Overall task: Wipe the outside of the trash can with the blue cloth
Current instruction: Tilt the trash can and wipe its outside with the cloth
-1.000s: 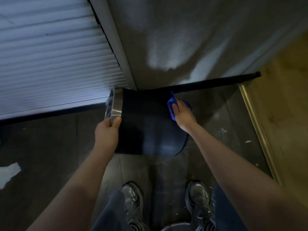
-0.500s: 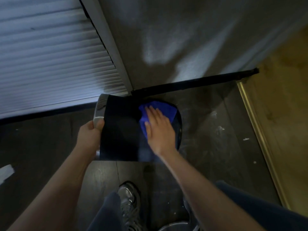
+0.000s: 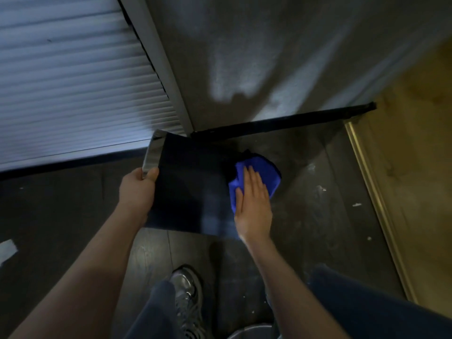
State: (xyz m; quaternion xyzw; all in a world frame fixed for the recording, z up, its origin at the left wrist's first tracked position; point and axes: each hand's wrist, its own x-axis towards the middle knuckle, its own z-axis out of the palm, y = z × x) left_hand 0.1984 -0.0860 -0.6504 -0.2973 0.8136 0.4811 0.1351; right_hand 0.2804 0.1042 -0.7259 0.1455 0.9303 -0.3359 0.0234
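We see the black trash can (image 3: 193, 189) tipped on its side on the dark floor (image 3: 318, 192), its silver rim (image 3: 152, 152) pointing toward 9 o'clock and its base toward 3 o'clock. Our left hand (image 3: 138, 189) is closed around the rim at its lower edge, thumb on top. Our right hand (image 3: 254, 204) lies flat with fingers spread, pressing the blue cloth (image 3: 263, 172) against the can's side near the base; the cloth bunches out beyond the fingertips toward 12 o'clock. At 11 o'clock stands a louvered door (image 3: 73, 81), with a grey wall (image 3: 269, 57) at 12 o'clock. A grey sneaker (image 3: 188, 297) shows at 6 o'clock.
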